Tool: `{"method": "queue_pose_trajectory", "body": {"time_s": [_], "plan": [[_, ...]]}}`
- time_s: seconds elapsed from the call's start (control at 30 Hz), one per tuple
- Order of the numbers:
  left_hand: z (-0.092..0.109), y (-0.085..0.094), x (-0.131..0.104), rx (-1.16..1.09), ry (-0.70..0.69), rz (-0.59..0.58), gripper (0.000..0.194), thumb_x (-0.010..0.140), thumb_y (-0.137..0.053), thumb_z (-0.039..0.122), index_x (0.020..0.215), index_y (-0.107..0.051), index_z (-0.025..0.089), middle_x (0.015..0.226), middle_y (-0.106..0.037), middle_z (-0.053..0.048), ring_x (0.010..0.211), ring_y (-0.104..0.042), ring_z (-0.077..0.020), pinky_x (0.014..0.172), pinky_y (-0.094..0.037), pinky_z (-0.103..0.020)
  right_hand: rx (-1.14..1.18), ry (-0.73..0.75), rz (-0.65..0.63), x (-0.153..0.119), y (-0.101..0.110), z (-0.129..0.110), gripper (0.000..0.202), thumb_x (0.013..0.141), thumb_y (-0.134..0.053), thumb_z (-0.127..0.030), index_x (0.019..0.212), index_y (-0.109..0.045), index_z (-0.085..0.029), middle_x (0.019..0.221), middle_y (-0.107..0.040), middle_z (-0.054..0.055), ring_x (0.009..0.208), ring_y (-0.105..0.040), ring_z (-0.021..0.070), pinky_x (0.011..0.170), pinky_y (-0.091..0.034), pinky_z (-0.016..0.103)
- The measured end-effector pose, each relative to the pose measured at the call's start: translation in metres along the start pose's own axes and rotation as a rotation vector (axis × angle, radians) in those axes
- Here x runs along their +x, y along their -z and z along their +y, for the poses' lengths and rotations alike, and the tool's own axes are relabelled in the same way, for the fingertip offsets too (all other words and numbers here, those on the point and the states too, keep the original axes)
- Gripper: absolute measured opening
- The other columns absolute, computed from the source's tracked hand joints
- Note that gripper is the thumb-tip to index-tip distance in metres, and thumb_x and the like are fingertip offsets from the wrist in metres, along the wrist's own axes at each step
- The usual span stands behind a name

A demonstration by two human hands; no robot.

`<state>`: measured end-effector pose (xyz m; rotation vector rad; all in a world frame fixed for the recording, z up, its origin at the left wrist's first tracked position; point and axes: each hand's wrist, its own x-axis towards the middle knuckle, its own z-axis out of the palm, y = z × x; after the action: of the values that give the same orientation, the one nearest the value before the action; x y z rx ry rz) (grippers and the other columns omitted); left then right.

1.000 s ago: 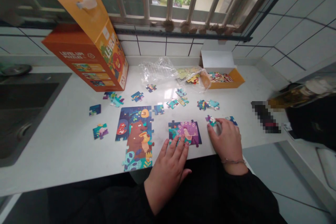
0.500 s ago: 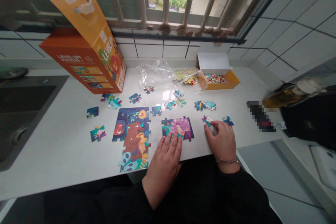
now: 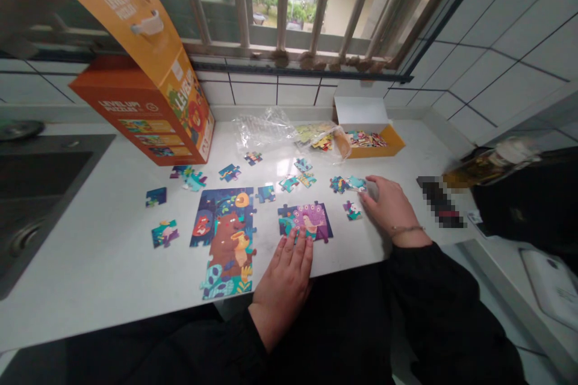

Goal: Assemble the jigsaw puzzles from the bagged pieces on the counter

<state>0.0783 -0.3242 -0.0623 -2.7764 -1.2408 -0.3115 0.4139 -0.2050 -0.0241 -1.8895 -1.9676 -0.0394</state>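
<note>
My left hand (image 3: 289, 274) lies flat with fingers stretched, its fingertips on the lower edge of a joined puzzle section with a purple peacock (image 3: 311, 221). My right hand (image 3: 391, 207) is at the right, thumb and forefinger apart, at the edge of a light-blue puzzle piece (image 3: 356, 184). Whether they touch it is hard to tell. Left of that piece lies a dark blue puzzle piece (image 3: 338, 184). Just below is a purple and teal puzzle piece (image 3: 352, 210). A larger joined section with a brown bear (image 3: 228, 240) lies left of my left hand.
Loose puzzle pieces (image 3: 165, 233) are spread around the sections. An orange puzzle box (image 3: 135, 114) stands back left. Behind lie clear plastic wrap (image 3: 264, 126) and a yellow box (image 3: 379, 147) of pieces. A sink (image 3: 54, 192) is at left; a bottle (image 3: 478, 168) stands right.
My right hand has moved up and away from the purple and teal piece to the light-blue one. A dark blue piece beside it is now hidden. My left hand stays on the peacock section.
</note>
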Motion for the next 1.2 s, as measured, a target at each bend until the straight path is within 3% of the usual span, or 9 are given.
{"method": "queue_pose_trajectory", "body": {"time_s": [0.13, 0.37, 0.43, 0.5, 0.63, 0.8, 0.97, 1.1, 1.2], "plan": [[0.0, 0.0, 0.0, 0.01, -0.003, 0.02, 0.073, 0.108, -0.053, 0.048, 0.166, -0.044, 0.005, 0.173, -0.043, -0.023, 0.159, -0.043, -0.0393, 0.13, -0.034, -0.052, 0.049, -0.016, -0.217, 0.032, 0.002, 0.02, 0.044, 0.09, -0.073, -0.034, 0.131, -0.066, -0.018, 0.123, -0.078, 0.015, 0.109, -0.073, 0.0324, 0.097, -0.056, 0.045], [0.001, -0.001, 0.0, 0.024, 0.002, 0.041, 0.072, 0.107, -0.054, 0.049, 0.164, -0.048, 0.006, 0.171, -0.046, -0.022, 0.158, -0.046, -0.0385, 0.13, -0.034, -0.05, -0.135, -0.109, -0.101, 0.019, 0.007, 0.017, 0.041, 0.09, -0.072, -0.034, 0.125, -0.067, -0.015, 0.112, -0.076, 0.018, 0.104, -0.071, 0.0333, 0.093, -0.055, 0.045], [0.001, -0.001, 0.0, 0.028, 0.003, 0.045, 0.071, 0.107, -0.055, 0.049, 0.163, -0.049, 0.006, 0.171, -0.047, -0.022, 0.158, -0.045, -0.0385, 0.13, -0.034, -0.05, -0.119, -0.132, -0.038, 0.011, 0.01, 0.004, 0.042, 0.091, -0.072, -0.037, 0.126, -0.066, -0.015, 0.113, -0.075, 0.018, 0.104, -0.071, 0.0338, 0.093, -0.054, 0.046], [0.001, -0.002, 0.0, 0.025, 0.001, 0.047, 0.07, 0.107, -0.055, 0.048, 0.163, -0.049, 0.005, 0.171, -0.047, -0.022, 0.158, -0.045, -0.0386, 0.13, -0.033, -0.051, -0.007, -0.06, -0.008, 0.005, 0.012, -0.016, 0.043, 0.092, -0.074, -0.04, 0.128, -0.066, -0.017, 0.117, -0.075, 0.016, 0.107, -0.07, 0.0333, 0.096, -0.055, 0.046], [0.002, -0.002, 0.0, 0.02, -0.001, 0.051, 0.07, 0.107, -0.054, 0.047, 0.162, -0.049, 0.005, 0.17, -0.047, -0.023, 0.158, -0.045, -0.0393, 0.13, -0.034, -0.052, 0.158, 0.231, -0.081, 0.003, 0.001, -0.07, 0.031, 0.098, -0.072, -0.034, 0.125, -0.068, -0.021, 0.126, -0.075, 0.014, 0.118, -0.068, 0.0331, 0.107, -0.052, 0.049], [0.003, -0.004, -0.002, 0.023, -0.003, 0.052, 0.07, 0.108, -0.053, 0.047, 0.164, -0.048, 0.005, 0.171, -0.045, -0.024, 0.158, -0.045, -0.0382, 0.129, -0.034, -0.051, 0.129, 0.304, -0.162, 0.019, -0.024, -0.107, 0.011, 0.099, -0.071, -0.026, 0.109, -0.074, -0.023, 0.125, -0.076, 0.011, 0.118, -0.067, 0.0313, 0.108, -0.05, 0.047], [0.002, -0.003, -0.006, 0.045, -0.015, 0.081, 0.066, 0.109, -0.051, 0.044, 0.162, -0.05, 0.005, 0.169, -0.049, -0.022, 0.157, -0.046, -0.0372, 0.129, -0.033, -0.049, 0.054, 0.222, -0.142, 0.029, -0.029, -0.087, 0.018, 0.101, -0.07, -0.032, 0.115, -0.077, -0.023, 0.133, -0.073, 0.013, 0.122, -0.066, 0.0318, 0.108, -0.05, 0.047], [0.002, -0.001, -0.006, 0.041, -0.019, 0.082, 0.067, 0.109, -0.05, 0.044, 0.163, -0.048, 0.005, 0.172, -0.045, -0.022, 0.159, -0.043, -0.0365, 0.13, -0.032, -0.048, -0.03, 0.05, -0.165, 0.034, -0.024, -0.058, 0.031, 0.095, -0.077, -0.034, 0.123, -0.073, -0.021, 0.119, -0.077, 0.014, 0.112, -0.069, 0.0327, 0.101, -0.052, 0.046], [0.001, -0.001, -0.006, 0.039, -0.028, 0.088, 0.066, 0.109, -0.052, 0.044, 0.162, -0.05, 0.005, 0.17, -0.048, -0.023, 0.157, -0.045, -0.0372, 0.129, -0.033, -0.049, 0.001, 0.048, -0.2, 0.037, -0.021, -0.044, 0.034, 0.092, -0.079, -0.035, 0.122, -0.07, -0.021, 0.114, -0.078, 0.012, 0.105, -0.07, 0.0308, 0.098, -0.053, 0.043]]}}
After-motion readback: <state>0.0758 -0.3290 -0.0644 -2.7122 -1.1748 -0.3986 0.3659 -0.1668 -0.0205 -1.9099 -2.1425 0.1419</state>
